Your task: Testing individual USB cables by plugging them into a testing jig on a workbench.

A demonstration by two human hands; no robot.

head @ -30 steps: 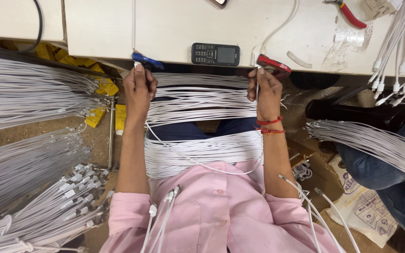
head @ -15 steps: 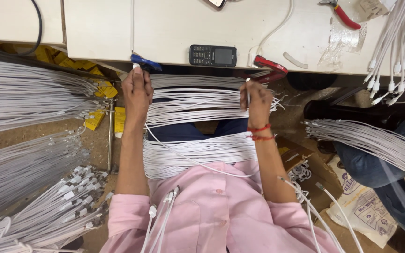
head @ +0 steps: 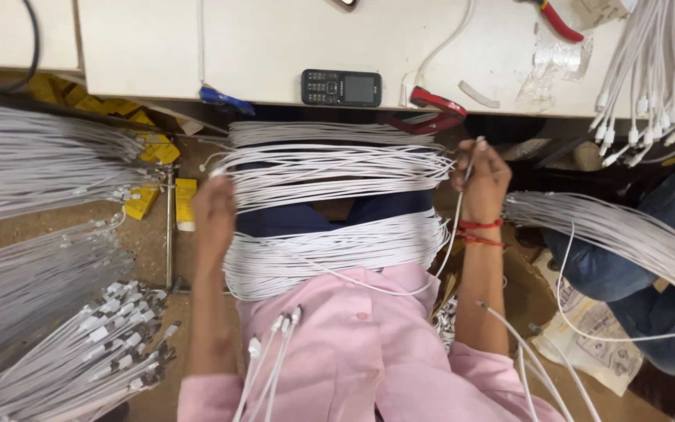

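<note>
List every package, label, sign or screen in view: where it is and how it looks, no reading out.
Mobile phone: on the white table edge, lying sideways; black slab, keypad, small dark screen.
Clear plastic wrapper: on the table, right of the phone; crumpled, see-through.
Yellow boxes: on the floor under the table, left of the left hand; small, flat.
Printed bag: floor, lower right; pale, crumpled.

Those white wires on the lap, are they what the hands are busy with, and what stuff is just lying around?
In use:
left hand
right hand, pinching one wire
white wires across the lap

Just lying about:
black phone
red pliers
yellow pieces on the floor
wire bundles on the left
</note>
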